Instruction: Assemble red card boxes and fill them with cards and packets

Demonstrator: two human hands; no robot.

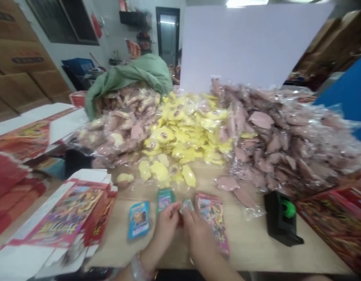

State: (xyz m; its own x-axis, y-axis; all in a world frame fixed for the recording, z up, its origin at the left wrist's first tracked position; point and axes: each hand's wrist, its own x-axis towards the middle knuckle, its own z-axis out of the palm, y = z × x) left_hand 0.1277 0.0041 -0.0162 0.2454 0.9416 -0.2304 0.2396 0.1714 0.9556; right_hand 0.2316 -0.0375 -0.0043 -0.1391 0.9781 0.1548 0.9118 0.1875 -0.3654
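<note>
My left hand (pixel 164 222) and my right hand (pixel 196 228) meet low over the table's front. Between their closed fingers is a small stack of greenish cards (pixel 186 204), partly hidden by the right fingers. A green card pack (pixel 165 199) lies just beyond my left hand. On the table to the left rests a blue-edged card stack (pixel 138 219) with a printed figure. Beside my right hand, partly covered by it, lies a red illustrated pack (pixel 213 214). The picture is blurred, so the held cards' print cannot be read.
Bagged yellow pieces (pixel 183 132) are heaped mid-table, with pink ones (pixel 274 140) to the right. A green sack (pixel 130 74) spills more at the back left. Flattened red boxes (pixel 69 210) lie left; a black tape dispenser (pixel 281 218) and another red box (pixel 335 222) are right.
</note>
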